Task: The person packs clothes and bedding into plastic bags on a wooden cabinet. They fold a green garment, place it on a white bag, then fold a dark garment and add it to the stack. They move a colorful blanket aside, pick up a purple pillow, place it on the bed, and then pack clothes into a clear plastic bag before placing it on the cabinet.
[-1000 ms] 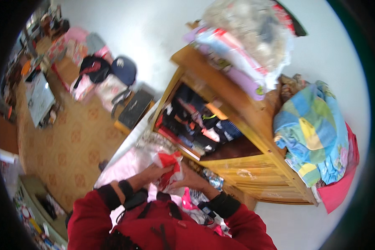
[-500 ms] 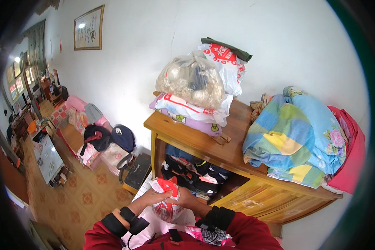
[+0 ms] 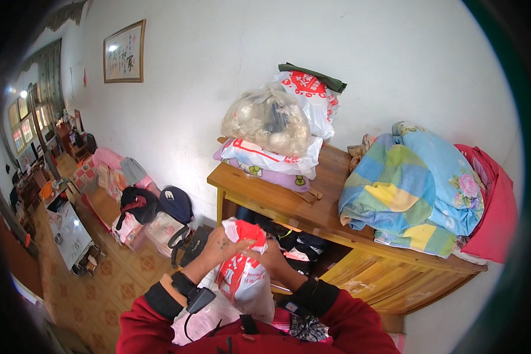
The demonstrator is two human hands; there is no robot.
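A white plastic bag [image 3: 246, 280] with red print hangs upright between my hands, close to my body. My left hand [image 3: 223, 248] is closed on the left side of its gathered red-and-white top. From the right, my right hand [image 3: 270, 257] grips the same top, its fingers partly hidden by the plastic. What fills the bag cannot be seen. Pale pink cloth [image 3: 200, 321] lies below it, with a pink and black-and-white patterned cloth [image 3: 307, 327] to the right.
Ahead stands a wooden cabinet [image 3: 277, 192], its open compartment holding dark clothes [image 3: 307, 245]. On top are a clear stuffed bag [image 3: 265, 121], another printed bag [image 3: 310, 106] and folded blue-and-yellow bedding [image 3: 389, 183]. A backpack [image 3: 176, 203] and low table [image 3: 71, 230] are at left.
Both hands have risen with the bag, and more of its printed side shows below them. The view has shifted slightly.
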